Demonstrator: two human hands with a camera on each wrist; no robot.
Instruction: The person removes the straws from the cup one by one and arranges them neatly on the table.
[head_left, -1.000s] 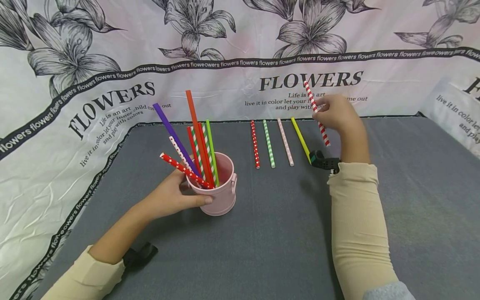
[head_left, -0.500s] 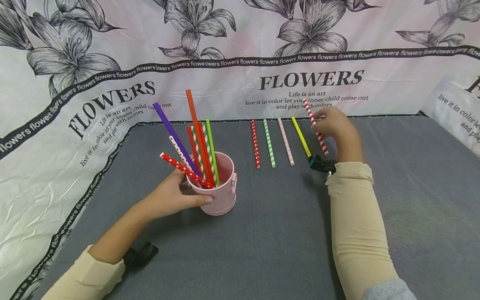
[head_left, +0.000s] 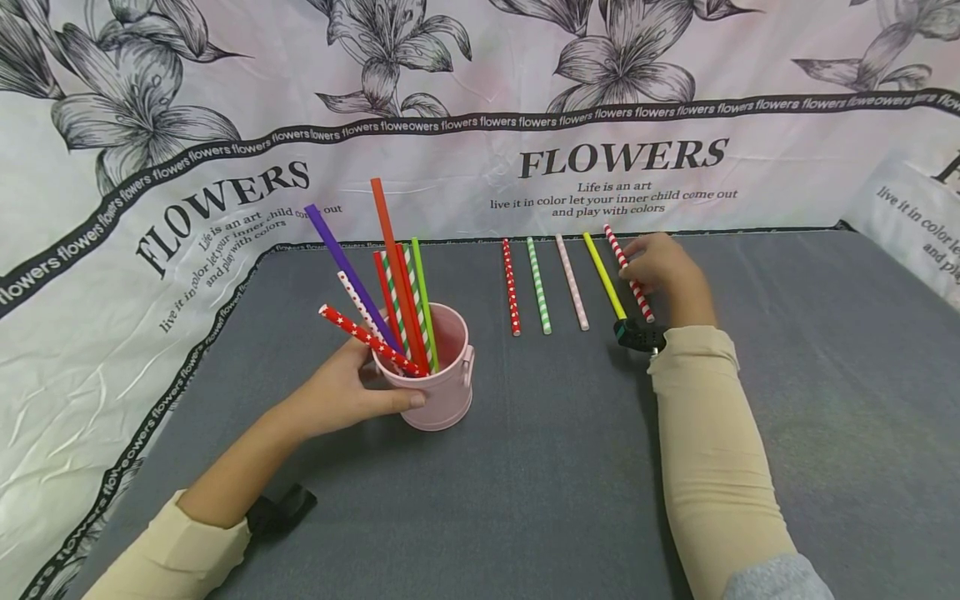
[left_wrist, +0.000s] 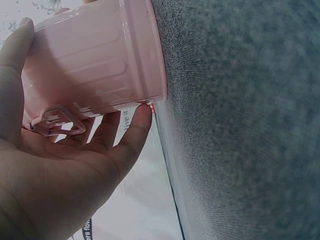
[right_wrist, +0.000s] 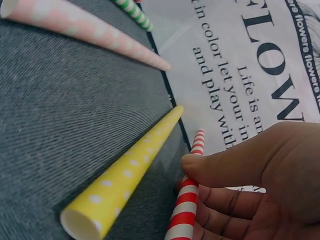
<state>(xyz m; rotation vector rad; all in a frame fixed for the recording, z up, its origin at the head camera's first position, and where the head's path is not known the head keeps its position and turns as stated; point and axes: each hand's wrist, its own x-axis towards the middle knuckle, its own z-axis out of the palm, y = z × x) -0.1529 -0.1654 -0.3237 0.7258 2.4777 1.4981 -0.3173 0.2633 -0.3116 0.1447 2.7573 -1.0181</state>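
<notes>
My left hand (head_left: 358, 392) grips a small pink bucket (head_left: 444, 400) on the grey cloth, its thumb along the near side and its fingers round the left. Several straws lean in the bucket, among them a purple straw (head_left: 341, 262), an orange straw (head_left: 395, 258) and a red star-patterned straw (head_left: 363, 337). In the right wrist view a red-and-white striped straw (right_wrist: 186, 202) is pinched between the thumb and fingers of my right hand (right_wrist: 245, 180). That straw lies close over the cloth at the right end of a row, beside a yellow dotted straw (right_wrist: 125, 175).
Left of the yellow straw lie a pink dotted straw (head_left: 572, 282), a green striped straw (head_left: 538, 286) and a red dotted straw (head_left: 511, 287), spaced apart. Behind the grey cloth (head_left: 540, 467) stands a white flower-printed sheet (head_left: 450, 183).
My right hand has lowered the red-and-white striped straw from above the cloth's back edge down beside the yellow straw. The left hand and bucket have stayed put.
</notes>
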